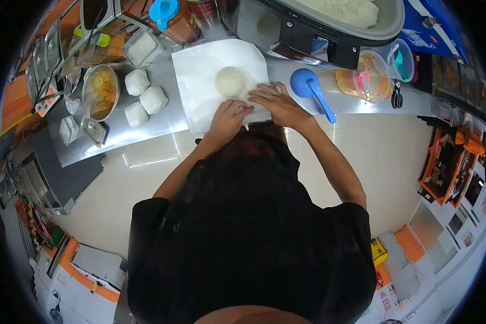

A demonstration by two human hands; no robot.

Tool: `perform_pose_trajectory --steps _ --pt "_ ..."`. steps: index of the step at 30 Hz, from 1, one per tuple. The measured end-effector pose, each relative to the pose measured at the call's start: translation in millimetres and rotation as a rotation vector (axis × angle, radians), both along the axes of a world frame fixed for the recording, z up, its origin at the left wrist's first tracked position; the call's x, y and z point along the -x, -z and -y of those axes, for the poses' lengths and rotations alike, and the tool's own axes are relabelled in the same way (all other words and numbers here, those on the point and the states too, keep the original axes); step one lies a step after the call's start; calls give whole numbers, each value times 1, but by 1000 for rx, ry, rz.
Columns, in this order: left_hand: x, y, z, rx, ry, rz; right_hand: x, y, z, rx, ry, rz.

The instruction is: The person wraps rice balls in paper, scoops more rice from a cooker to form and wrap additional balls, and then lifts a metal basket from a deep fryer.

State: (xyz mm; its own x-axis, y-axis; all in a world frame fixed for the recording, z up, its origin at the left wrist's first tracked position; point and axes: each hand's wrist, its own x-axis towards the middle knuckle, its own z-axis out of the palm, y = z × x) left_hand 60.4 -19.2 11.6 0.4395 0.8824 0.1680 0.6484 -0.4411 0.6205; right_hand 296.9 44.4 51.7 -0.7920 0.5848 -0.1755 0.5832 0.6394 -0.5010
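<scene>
A round mound of white rice (pixel 230 82) sits on a stack of white wrapping paper (pixel 197 70) on the steel counter. At the paper's near edge, my left hand (pixel 229 121) has its fingers curled and pressed together on the sheet, just below the rice. My right hand (pixel 282 106) lies on the paper's right side, fingers stretched toward the rice and a little apart. The undersides of both hands are hidden. To the right of my right hand rests a blue rice scoop (pixel 303 82), its handle pointing toward me.
Three white wrapped bundles (pixel 153 100) and a metal bowl of yellowish food (pixel 101 93) stand at left. A large rice cooker (pixel 318 35) is behind the paper. Plastic tubs (pixel 362 81) and black-handled scissors (pixel 397 96) lie at right, near the counter's front edge.
</scene>
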Motion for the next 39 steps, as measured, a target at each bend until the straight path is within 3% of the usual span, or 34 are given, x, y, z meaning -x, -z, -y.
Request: perform_pose_trajectory --steps 8,11,13,17,19,21,23,24,27,33,39 --pt "9 -2 -6 -28 9 44 -1 12 20 74 150 -187" --pt "15 -11 -2 87 -29 109 -8 36 20 -37 127 -227" --pt "37 -14 6 131 -114 22 -10 48 20 -46 241 -416" --pt "108 -1 23 137 -120 -23 -13 43 10 -21 288 -480" --pt "126 0 18 286 -121 169 -6 40 8 372 654 -484" --pt "124 2 9 171 -152 192 -5 42 -1 389 678 -460" --pt "116 -9 -2 611 -600 434 0 55 -13 596 853 -441" --pt "118 6 -4 521 -633 531 6 49 -18 638 892 -549" --pt "120 30 -18 509 -666 687 16 31 -27 633 979 -519" --pt "106 22 -23 408 -692 624 16 40 -30 409 912 -262" --pt "109 22 -11 385 -741 588 24 36 -26 363 893 -284"
